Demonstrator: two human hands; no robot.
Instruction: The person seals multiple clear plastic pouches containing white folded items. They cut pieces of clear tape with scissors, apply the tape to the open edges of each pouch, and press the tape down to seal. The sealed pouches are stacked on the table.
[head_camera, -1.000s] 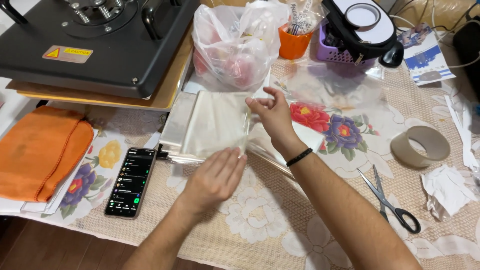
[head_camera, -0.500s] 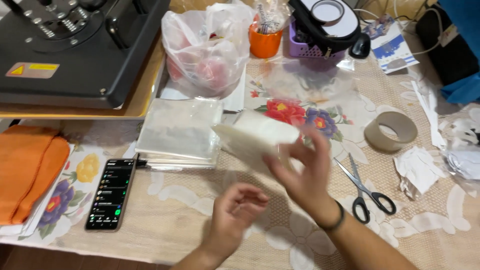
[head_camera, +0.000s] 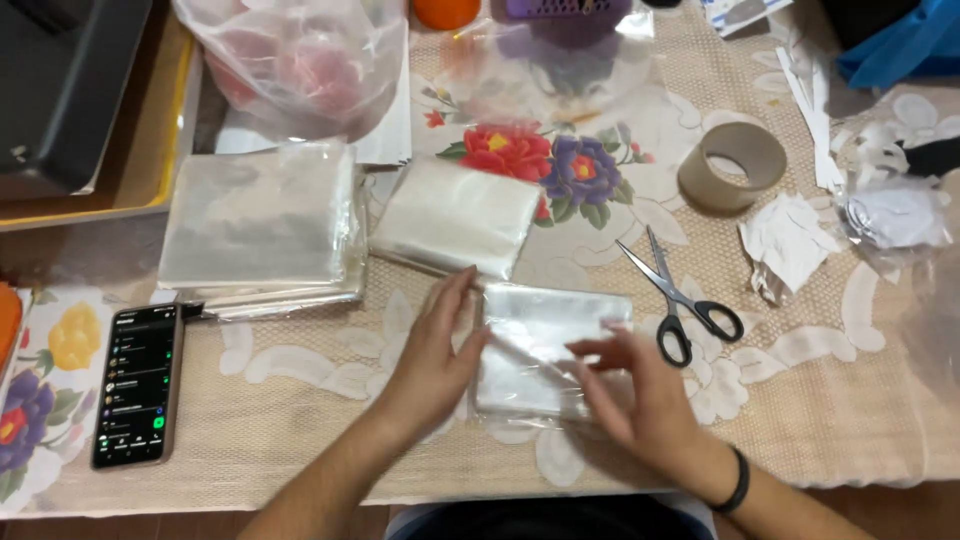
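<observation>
- Near the table's front edge, a clear plastic sleeve (head_camera: 545, 350) now lies flat on the lace tablecloth (head_camera: 300, 420); half a second ago both hands were in the air with a pale folded piece, and the cloth there was bare.
- The left hand (head_camera: 430, 355) rests open-fingered along the sleeve's left edge, touching it.
- The right hand (head_camera: 625, 385) is spread over the lower right corner; blur hides whether its fingertips pinch the film.
- The white folded piece (head_camera: 455, 215) now sits beside the stack of clear bags (head_camera: 260, 215), which a second ago the hands were pressing.
- Scissors (head_camera: 680, 295) and a tape roll (head_camera: 732, 165) lie to the right; a phone (head_camera: 135, 385) lies to the left.
</observation>
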